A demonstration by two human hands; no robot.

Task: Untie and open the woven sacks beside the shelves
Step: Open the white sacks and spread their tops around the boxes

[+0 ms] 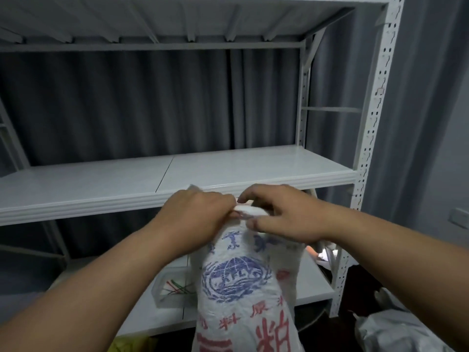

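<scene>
I have both hands up at the gathered neck of a white woven sack [243,295] that stands upright just in front of me, near the middle of the view and right against the front edge of the white metal shelving [177,179]. The sack carries a blue globe emblem and red characters lower down.

My left hand [195,217] is wrapped over the left side of the bunched top, fingers curled down and clamped onto the cloth. My right hand [281,217] comes in from the right, its fingertips bent in and pinching at the twisted white bundle at the neck; the hands nearly touch there. Whether a cord is under my fingers I cannot tell, because the spot is blurred.

On the lower shelf to the left of the sack sits a clear plastic tray [167,288] with thin red and green ties in it. At the near right, on the floor, lies another pale sack [396,331]. Grey curtains [127,105] hang behind the shelving.
</scene>
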